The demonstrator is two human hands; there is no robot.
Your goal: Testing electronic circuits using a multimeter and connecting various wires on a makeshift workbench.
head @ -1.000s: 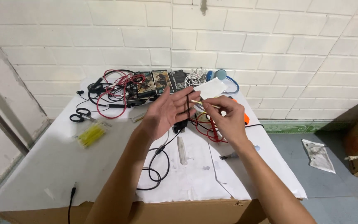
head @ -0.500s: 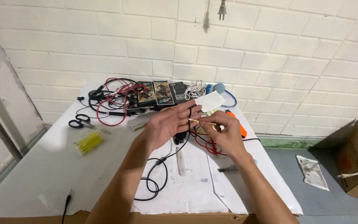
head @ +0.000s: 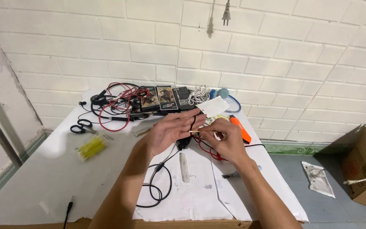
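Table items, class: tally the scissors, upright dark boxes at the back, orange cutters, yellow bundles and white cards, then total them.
Black-handled scissors: 1
Dark boxes: 3
Orange cutter: 1
Yellow bundle: 1
White card: 1
Total: 7

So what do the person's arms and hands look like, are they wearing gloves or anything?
No gloves. The left hand and the right hand are both bare, with no rings or watch that I can see. Both forearms are bare too, with no sleeves showing anywhere in the picture. Nothing is strapped or tied on them.
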